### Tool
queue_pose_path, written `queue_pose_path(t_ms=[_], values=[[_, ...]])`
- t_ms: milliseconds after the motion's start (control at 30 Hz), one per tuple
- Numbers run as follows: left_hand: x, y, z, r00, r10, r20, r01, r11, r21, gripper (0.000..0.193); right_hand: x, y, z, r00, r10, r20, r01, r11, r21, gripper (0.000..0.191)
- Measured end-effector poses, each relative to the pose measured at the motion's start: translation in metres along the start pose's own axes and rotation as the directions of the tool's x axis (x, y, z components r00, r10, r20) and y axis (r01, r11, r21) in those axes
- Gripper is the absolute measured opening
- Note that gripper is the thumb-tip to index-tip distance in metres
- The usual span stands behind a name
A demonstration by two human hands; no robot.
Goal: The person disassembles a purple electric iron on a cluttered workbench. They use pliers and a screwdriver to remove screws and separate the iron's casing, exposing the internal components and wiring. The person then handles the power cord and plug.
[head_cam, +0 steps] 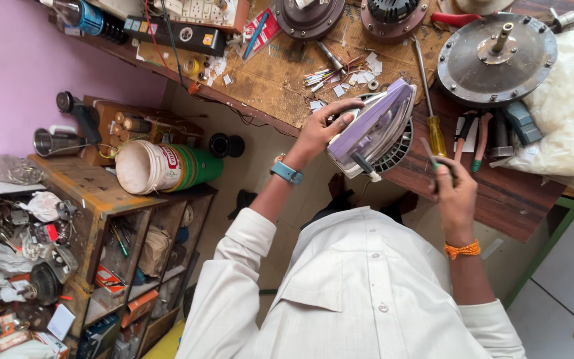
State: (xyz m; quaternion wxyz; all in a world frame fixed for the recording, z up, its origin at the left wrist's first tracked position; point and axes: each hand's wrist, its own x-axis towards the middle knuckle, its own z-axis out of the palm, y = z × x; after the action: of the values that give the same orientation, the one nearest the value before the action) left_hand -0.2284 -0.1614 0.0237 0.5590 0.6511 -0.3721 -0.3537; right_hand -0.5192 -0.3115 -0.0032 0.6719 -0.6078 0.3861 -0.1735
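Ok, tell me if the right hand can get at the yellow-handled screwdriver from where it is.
Probably yes: the right hand sits just below the yellow-handled screwdriver with nothing between, though its fingers already pinch a small tool.

We have one view only, from a camera worn on the head, looking almost straight down over the white shirt front. It sits close above the hands: the left hand (319,133) and right hand (455,193) fill the middle of the frame. Beyond the hands runs the worn brown wooden table (267,80), across the top edge. Left of the left hand lies the open wooden shelf unit (101,199), lower down, towards the floor.
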Motion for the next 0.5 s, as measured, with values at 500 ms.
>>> queue_pose_path(t_ms=[500], values=[[0.008, -0.08, -0.094, 0.737, -0.331, -0.59, -0.048, 0.845, -0.533, 0.025, 0.017, 0.085, -0.009, 0.976, 0.203, -0.08, -0.218, 0.887, -0.406, 0.028]])
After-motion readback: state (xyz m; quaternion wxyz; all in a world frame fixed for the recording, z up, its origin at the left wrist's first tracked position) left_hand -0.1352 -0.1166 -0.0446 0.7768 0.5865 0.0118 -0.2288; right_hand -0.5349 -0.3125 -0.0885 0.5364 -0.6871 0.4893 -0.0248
